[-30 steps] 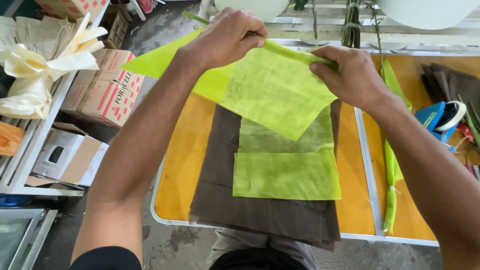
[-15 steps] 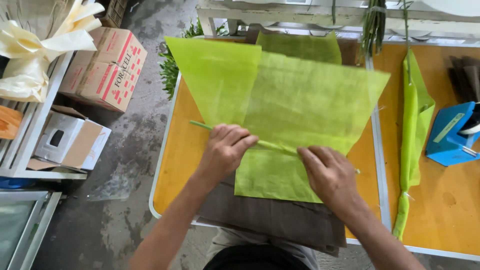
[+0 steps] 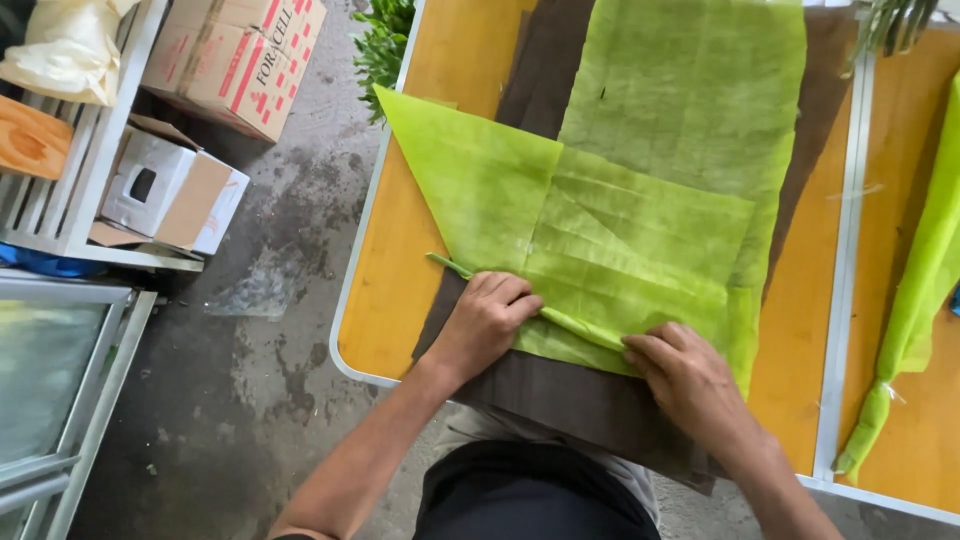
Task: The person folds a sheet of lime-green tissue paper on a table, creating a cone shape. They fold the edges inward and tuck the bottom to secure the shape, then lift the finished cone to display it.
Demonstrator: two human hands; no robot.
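Several light green sheets [image 3: 650, 200] lie overlapped on a dark brown cloth [image 3: 560, 395] spread over an orange table [image 3: 400, 280]. A thin green stem [image 3: 445, 265] runs along the near edge of the top sheet. My left hand [image 3: 485, 320] presses its fingers down on that near edge over the stem. My right hand [image 3: 685, 375] rests palm down on the same edge further right, fingers pointing left. Neither hand lifts anything.
A second orange table [image 3: 900, 240] to the right carries a long folded green leaf [image 3: 915, 310]. Cardboard boxes [image 3: 235, 55], a white box [image 3: 165, 190] and a metal rack [image 3: 70, 210] stand on the concrete floor at left. Green foliage [image 3: 385, 35] sits behind the table corner.
The green sheets, held up in the air a second ago, now lie flat on the cloth. Both hands have come down to the near edge, and the view has tilted closer.
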